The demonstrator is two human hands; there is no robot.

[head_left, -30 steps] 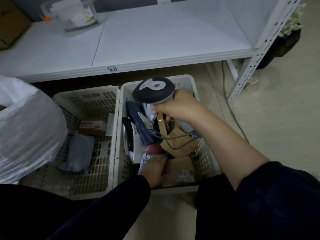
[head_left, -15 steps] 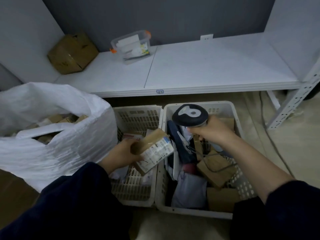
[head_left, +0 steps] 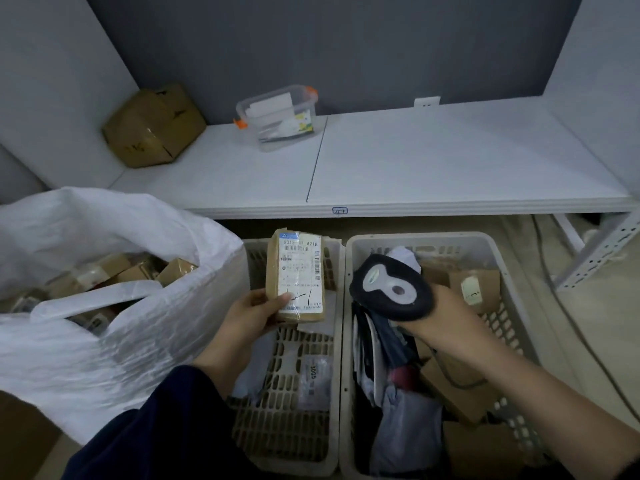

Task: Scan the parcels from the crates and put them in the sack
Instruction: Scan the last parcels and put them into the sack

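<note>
You have two crates before you, a left crate [head_left: 277,431] and a right crate [head_left: 450,239], one white sack [head_left: 104,341], one scanner [head_left: 391,289], one parcel [head_left: 296,278] held up, and on the one shelf [head_left: 450,161] one clear tub [head_left: 277,116] and one cardboard box [head_left: 152,126].

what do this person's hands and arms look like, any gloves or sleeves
Both are bare: no gloves, rings or watch show on the left hand or right hand. The left arm wears a dark navy sleeve down to the wrist; the right forearm shows no sleeve.
</note>
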